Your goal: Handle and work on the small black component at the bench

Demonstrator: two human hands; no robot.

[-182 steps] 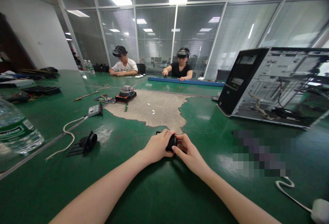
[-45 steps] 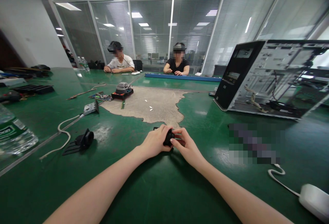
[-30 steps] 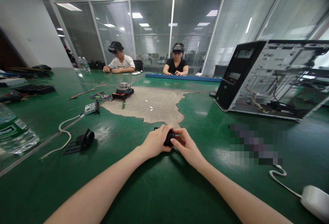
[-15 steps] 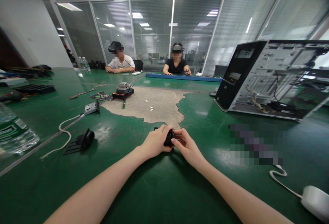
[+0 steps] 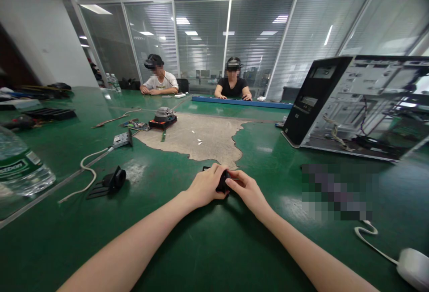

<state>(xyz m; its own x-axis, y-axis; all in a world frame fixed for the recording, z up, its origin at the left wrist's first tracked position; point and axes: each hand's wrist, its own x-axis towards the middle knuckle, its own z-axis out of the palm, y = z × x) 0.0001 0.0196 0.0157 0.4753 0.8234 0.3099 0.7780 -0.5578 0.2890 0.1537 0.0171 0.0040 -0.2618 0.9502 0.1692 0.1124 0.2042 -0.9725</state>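
Just above the green tabletop (image 5: 201, 238), a small black part (image 5: 222, 183) is held between my two hands. My left hand (image 5: 207, 187) wraps round it from the left, with the fingers over its top and the thumb below. On the other side, the thumb and fingertips of my right hand (image 5: 247, 192) pinch its right edge. Fingers cover most of the part, so its exact kind cannot be made out. A narrow black end of it pokes out beyond my left hand. To the left lies a black piece (image 5: 112, 181) with a round end and flat prongs.
An opened computer case (image 5: 335, 104) stands at right, near a blurred-out object (image 5: 335, 191). A heat sink with fan (image 5: 164, 117) sits on the bare tan patch (image 5: 214, 140). At left are a water bottle (image 5: 23, 167) and a cable (image 5: 92, 178). Two people (image 5: 233, 84) sit opposite.
The view has shifted slightly, while my hands keep the same hold on the black part. Across the table, the person in black has lowered a raised hand towards the tabletop.
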